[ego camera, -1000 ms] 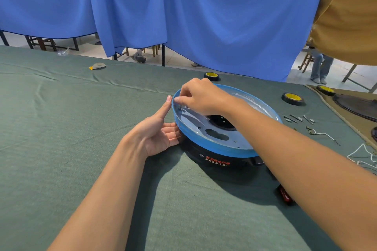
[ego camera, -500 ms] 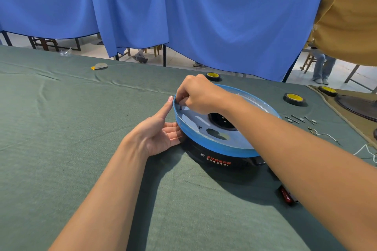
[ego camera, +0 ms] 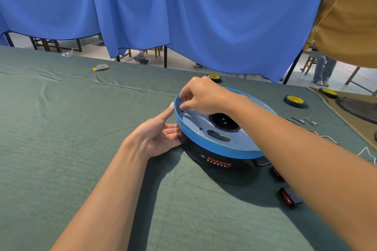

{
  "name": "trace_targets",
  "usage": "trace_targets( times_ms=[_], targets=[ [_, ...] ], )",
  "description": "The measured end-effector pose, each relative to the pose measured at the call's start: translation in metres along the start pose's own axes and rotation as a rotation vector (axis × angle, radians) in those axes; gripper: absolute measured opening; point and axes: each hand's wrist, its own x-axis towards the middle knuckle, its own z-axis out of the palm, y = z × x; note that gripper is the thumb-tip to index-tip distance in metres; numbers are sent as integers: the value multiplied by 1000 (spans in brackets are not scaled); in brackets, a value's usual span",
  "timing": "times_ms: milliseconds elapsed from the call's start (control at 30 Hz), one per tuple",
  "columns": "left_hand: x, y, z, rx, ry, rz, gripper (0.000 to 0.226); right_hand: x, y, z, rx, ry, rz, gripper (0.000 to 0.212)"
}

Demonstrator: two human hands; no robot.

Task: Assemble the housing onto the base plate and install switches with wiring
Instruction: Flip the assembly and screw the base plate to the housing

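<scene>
A round base plate (ego camera: 220, 146) covered in blue film lies on a black housing (ego camera: 216, 162) with red and white lettering, in the middle of the green table. My left hand (ego camera: 161, 138) rests open against the plate's left rim, thumb up along the edge. My right hand (ego camera: 202, 98) hovers over the plate's left inner edge with fingertips pinched together; whether they hold something small is not visible. Two red rocker switches (ego camera: 289, 198) lie on the cloth to the right, partly hidden by my right forearm.
Rolls of black tape with yellow cores (ego camera: 295, 101) sit at the back right. Small metal parts (ego camera: 302, 122) and white wire (ego camera: 367, 152) lie on the right. A brown cloth with a dark round object (ego camera: 359, 108) is at the far right edge. Blue curtains hang behind.
My right hand's fingers lifted slightly from the plate's left rim and now pinch above it. My left hand stayed against the rim.
</scene>
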Motion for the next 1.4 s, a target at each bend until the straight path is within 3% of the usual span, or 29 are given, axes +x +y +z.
trace_targets(
  times_ms=[200,300,433,567,833,967,1133,1400],
  targets=[
    [-2,-1,1,-14,3,1,61,4,-2,6,-7,-17,-1,8],
    [-3,0,2,-13,-1,-2,60,4,-1,5,-42,-22,13,23],
    [-2,0,2,-14,-1,-2,59,2,-2,0,16,-35,-18,4],
    [-2,-1,2,-16,0,-2,61,3,-4,6,-10,-4,-14,16],
    [-2,0,3,-15,0,-10,62,3,0,7,-14,-11,-27,14],
    [-3,-1,3,17,6,7,76,2,-1,14,-104,49,11,16],
    [-6,-2,7,62,17,31,87,-18,6,0,-63,139,88,40],
    [-7,-3,9,84,138,83,77,-104,76,-33,46,333,336,24]
  ],
)
